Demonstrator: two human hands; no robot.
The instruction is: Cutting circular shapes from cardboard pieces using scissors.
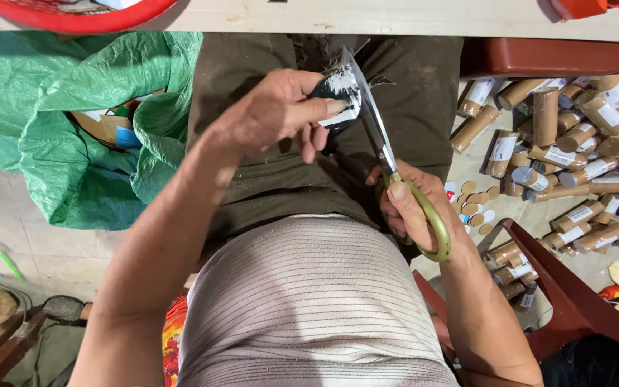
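Fig.: I see the left hand (274, 115) pinching a small dark disc w/ white patches (338, 97) between thumb and fingers, held over the lap, just below the table edge (395, 18). The right hand (413, 208) is closed round the green handles of the scissors (388, 154). Blades run up and left from that grip, long axis approx. diagonal, tip past the disc's right edge. Disc lies up-left of the right hand and touches the blades; left hand is nearer it. Cardboard tubes (574, 158) lie on the floor at right, a green sack (73, 129) at left.
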